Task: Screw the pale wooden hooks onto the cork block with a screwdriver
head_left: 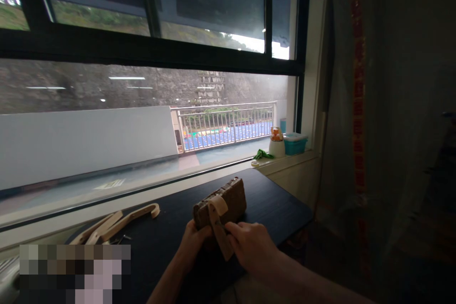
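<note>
A brown, rough-surfaced rectangular block (237, 194) is tilted up over the dark table. Against its near side lies a pale curved wooden piece (221, 237), hooked at the top, with small holes in it. My left hand (192, 244) is closed around the block's lower left end, its thumb by the wooden piece. Fingers curled, my right hand (252, 244) presses at the wooden piece's right edge; whatever small thing is pinched there is hidden. More curved wooden pieces (131, 221) lie to the left, with small metal bits (123, 238) beside them.
The dark table (274, 199) stands against a window sill (235, 167). On the sill are a white container with an orange top (276, 145), a teal box with a lid (295, 145) and a green crumpled item (262, 154). A pixelated patch covers the lower left.
</note>
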`<state>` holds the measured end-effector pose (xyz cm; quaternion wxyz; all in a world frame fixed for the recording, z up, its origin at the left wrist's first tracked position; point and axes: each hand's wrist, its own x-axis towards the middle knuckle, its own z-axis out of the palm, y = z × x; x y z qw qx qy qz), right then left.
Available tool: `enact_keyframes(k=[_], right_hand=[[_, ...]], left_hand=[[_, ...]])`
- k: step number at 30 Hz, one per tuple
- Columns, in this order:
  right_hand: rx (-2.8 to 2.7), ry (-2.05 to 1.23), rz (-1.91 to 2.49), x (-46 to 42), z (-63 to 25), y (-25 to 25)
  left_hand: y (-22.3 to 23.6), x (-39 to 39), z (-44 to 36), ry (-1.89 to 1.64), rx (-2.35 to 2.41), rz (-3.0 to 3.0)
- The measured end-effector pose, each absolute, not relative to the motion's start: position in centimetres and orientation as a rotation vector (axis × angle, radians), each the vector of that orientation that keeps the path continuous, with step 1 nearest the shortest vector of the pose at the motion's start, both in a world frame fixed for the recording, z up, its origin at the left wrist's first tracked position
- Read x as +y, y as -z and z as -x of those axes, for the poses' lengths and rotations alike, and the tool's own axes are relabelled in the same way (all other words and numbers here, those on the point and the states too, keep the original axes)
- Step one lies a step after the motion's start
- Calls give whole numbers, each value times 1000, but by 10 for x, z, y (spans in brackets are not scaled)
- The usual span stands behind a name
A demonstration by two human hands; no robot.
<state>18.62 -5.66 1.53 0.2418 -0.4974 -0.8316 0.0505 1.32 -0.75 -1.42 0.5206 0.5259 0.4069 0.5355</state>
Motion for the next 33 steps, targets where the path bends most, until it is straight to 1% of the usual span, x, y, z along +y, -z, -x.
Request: enact_keyframes(k=[6,10,14,18,22,29,33], right_hand=[[-2178,-361,1342,-48,-191,-9],[-2196,-228,1363,-52,-192,-20],[-2331,-69,1351,-59,-184,-29],[-2404,-59,1338,-61,-174,-33],[-2322,-190,1347,-58,-174,-31],[-2029,-579,1367,-37,-183,-16],[-2024,-625,1321,-36,-186,-18]], left_hand=[[12,-10,-18,-1285,964,-1251],[12,-10,-18,-1329,982,-1234],[14,-7,-16,-1341,1009,-1232],[17,-5,-14,-1335,1016,-1240],[16,-6,-13,-1323,1008,-1251],[10,-10,-17,-1309,989,-1274],[10,-9,-16,-1332,1016,-1258]])
